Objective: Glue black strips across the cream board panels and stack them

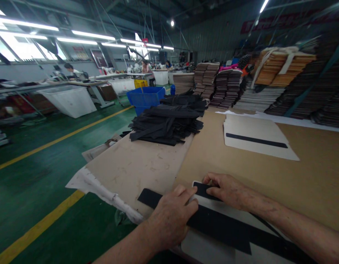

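In front of me lies a pale board (229, 208) with a black strip (201, 188) along its far edge. My right hand (227, 191) curls over that edge, thumb and fingers bent around the strip. Another, wider black strip (221, 223) runs slantwise across the board and under my left hand (173, 212). The left fingers are bent and pressed together on it, their tips close to the board's corner. One end of this strip sticks out to the left past my hand. The palm hides part of it.
A heap of black strips (169, 123) lies on the table's far left part. Further right is a stack of pale boards (251, 128) topped by one black strip. Tall bundled stacks (227, 88) line the back. A blue crate (146, 97) stands beyond; people sit at distant sewing tables.
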Motion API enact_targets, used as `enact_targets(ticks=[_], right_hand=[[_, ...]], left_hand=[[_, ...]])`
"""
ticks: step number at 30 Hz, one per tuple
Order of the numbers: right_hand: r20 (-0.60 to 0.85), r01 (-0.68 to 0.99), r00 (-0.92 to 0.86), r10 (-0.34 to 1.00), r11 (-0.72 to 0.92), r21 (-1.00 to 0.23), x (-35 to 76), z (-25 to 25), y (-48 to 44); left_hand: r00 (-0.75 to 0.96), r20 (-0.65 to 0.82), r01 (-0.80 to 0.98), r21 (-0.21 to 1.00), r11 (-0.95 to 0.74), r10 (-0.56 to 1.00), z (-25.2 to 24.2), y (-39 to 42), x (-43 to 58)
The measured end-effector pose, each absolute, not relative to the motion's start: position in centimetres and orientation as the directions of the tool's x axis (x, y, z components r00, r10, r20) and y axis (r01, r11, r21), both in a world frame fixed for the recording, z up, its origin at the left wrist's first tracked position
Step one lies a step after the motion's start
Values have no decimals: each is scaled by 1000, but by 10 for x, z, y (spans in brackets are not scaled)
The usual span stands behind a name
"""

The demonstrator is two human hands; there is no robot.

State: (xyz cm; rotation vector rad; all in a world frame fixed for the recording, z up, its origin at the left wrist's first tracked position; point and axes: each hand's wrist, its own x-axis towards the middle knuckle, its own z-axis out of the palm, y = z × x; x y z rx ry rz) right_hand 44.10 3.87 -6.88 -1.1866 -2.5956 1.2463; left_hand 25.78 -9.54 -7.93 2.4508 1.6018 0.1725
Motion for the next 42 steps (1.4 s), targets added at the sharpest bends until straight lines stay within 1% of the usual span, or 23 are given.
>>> enact_targets(ticks=[3, 7, 9, 12, 14, 16, 19, 22, 28, 35, 39, 42], right_hand=[[-333, 644, -690, 643, 334, -689, 454, -55, 44], [-472, 651, -682, 558, 170, -739, 514, -31, 57], [-508, 658, -658, 556, 97, -746, 554, -26, 60], [-513, 647, -570, 642, -34, -762, 601, -34, 52], [-476, 620, -469, 744, -107, -778, 618, -47, 42], [-421, 587, -367, 829, -144, -797, 623, -60, 30], [-348, 573, -253, 903, -150, -806, 622, -75, 16], [-297, 595, -174, 939, -140, -791, 620, -82, 8], [-265, 610, -108, 958, -147, -779, 622, -91, 4], [-224, 617, -82, 971, -127, -776, 617, -87, 6], [-210, 681, -79, 975, -101, -726, 614, -88, 8], [-191, 778, -84, 978, -56, -626, 616, -90, 11]], left_hand=[[406, -14, 886, 250, -390, 914, -82, -94, 257], [383, 33, 889, 258, -378, 923, -91, -91, 255], [376, 51, 891, 254, -376, 925, -97, -89, 253], [378, 61, 891, 245, -381, 924, -103, -88, 250], [385, 63, 893, 224, -390, 921, -104, -88, 249], [399, 76, 893, 195, -406, 914, -104, -88, 248], [390, 94, 903, 154, -401, 916, -104, -89, 249], [374, 97, 917, 113, -384, 922, -104, -89, 249], [404, 87, 911, 48, -409, 911, -107, -88, 245], [413, 66, 910, 20, -415, 909, -103, -87, 245], [411, 51, 909, 47, -414, 910, -103, -87, 246], [395, 34, 915, 71, -397, 918, -107, -87, 244]])
